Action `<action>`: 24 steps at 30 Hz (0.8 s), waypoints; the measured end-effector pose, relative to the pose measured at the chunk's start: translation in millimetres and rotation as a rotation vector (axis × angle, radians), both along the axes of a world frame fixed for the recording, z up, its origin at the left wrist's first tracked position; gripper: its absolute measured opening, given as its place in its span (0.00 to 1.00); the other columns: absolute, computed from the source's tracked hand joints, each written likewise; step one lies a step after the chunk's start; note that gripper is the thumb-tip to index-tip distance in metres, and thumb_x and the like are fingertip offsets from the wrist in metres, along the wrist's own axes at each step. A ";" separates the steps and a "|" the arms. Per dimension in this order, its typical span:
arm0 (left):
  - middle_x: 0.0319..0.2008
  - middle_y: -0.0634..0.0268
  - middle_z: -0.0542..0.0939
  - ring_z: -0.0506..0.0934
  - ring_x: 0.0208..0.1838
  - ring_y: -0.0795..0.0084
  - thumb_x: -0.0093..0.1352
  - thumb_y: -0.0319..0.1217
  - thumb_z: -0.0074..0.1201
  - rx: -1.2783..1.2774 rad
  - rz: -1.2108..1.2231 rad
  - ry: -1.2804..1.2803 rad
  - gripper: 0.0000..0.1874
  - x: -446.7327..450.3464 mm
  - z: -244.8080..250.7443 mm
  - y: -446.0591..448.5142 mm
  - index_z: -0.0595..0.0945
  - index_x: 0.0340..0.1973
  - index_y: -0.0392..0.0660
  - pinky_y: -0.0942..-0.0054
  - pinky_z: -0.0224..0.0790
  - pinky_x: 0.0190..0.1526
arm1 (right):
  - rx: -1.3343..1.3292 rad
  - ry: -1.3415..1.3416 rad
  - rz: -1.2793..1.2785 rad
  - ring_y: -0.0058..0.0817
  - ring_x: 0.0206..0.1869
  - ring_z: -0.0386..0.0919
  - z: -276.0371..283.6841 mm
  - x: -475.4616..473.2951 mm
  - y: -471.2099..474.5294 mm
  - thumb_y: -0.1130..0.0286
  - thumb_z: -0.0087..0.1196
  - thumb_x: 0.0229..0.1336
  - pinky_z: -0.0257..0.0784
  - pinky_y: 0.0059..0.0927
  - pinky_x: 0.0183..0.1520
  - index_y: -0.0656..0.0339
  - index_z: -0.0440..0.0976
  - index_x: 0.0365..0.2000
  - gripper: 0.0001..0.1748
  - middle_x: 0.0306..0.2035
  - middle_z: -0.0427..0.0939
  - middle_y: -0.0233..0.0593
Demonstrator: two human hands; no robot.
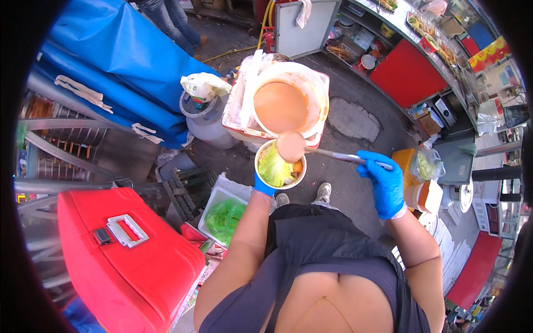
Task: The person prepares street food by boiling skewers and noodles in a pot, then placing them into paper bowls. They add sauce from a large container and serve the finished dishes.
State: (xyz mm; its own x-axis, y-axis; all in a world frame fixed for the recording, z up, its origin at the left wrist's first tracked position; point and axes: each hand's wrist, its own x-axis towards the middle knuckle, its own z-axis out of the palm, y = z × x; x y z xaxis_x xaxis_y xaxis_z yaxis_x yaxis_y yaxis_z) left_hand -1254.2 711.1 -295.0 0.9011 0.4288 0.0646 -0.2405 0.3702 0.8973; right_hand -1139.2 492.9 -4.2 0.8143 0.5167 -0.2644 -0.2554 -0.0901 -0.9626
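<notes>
My left hand (265, 185), in a blue glove, holds a round white bowl (305, 171) from below; most of its fingers are hidden under it. Lettuce (272, 167), noodles and other pieces of food fill the bowl. In my right hand (381, 183), gloved in blue, is the metal handle of a ladle (290, 147). The ladle's scoop, full of pinkish-brown liquid, hangs over the bowl's upper right edge. Just beyond stands a large white bucket (318, 100) with more of this liquid, set in a stained foam box (233, 120).
A gas cylinder (214, 129) stands left of the foam box, beside a blue tarp (120, 45). At lower left is a red case (133, 266), near a white tub (208, 208) holding a green plastic bag. A counter (441, 62) with food trays curves along the right. A person's legs (173, 21) show at the top.
</notes>
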 end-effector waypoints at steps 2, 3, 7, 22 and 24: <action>0.63 0.59 0.63 0.63 0.64 0.61 0.73 0.40 0.34 -0.510 -0.032 -0.120 0.25 -0.6 -10.7 -0.8 0.59 0.63 0.44 0.60 0.54 0.65 | -0.048 -0.053 0.048 0.23 0.37 0.76 -0.2 -12.7 -0.6 0.74 0.50 0.58 0.71 0.23 0.44 0.66 0.76 0.43 0.13 0.38 0.79 0.39; 0.63 0.59 0.63 0.63 0.64 0.61 0.73 0.40 0.33 -0.634 -0.046 -0.156 0.25 -0.9 -12.3 -1.0 0.59 0.63 0.44 0.60 0.55 0.65 | -0.063 -0.092 0.065 0.24 0.36 0.76 -1.7 -19.7 0.7 0.73 0.50 0.58 0.71 0.23 0.44 0.67 0.76 0.43 0.13 0.37 0.79 0.40; 0.62 0.60 0.64 0.64 0.63 0.62 0.74 0.38 0.33 -0.729 -0.039 -0.213 0.23 -2.9 -30.0 0.7 0.59 0.63 0.45 0.61 0.54 0.65 | -0.122 -0.550 0.338 0.28 0.37 0.77 -14.1 -29.8 -3.3 0.82 0.50 0.53 0.72 0.27 0.44 0.65 0.76 0.42 0.14 0.37 0.79 0.42; 0.60 0.57 0.66 0.65 0.62 0.55 0.71 0.49 0.33 -0.991 0.011 -0.169 0.27 -1.5 -27.7 5.0 0.64 0.61 0.47 0.53 0.57 0.63 | -0.045 -1.497 0.913 0.37 0.33 0.79 10.8 -23.2 -11.3 0.77 0.57 0.43 0.76 0.30 0.31 0.65 0.75 0.45 0.22 0.39 0.77 0.46; 0.60 0.56 0.66 0.65 0.62 0.55 0.71 0.49 0.33 -0.995 0.015 -0.150 0.28 -1.8 -28.4 5.3 0.64 0.61 0.47 0.52 0.56 0.63 | -0.029 -1.480 0.914 0.37 0.33 0.79 12.2 -22.5 -11.5 0.77 0.56 0.43 0.76 0.30 0.31 0.64 0.75 0.45 0.22 0.40 0.77 0.46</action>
State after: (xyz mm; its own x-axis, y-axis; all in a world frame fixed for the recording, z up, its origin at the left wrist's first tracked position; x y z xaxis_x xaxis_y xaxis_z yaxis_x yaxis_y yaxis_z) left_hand -1256.0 716.4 -323.4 0.9071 0.3606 -0.2169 -0.3361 0.9310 0.1422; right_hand -1161.8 481.5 7.9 -0.1716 0.9188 0.3554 0.9052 0.2895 -0.3112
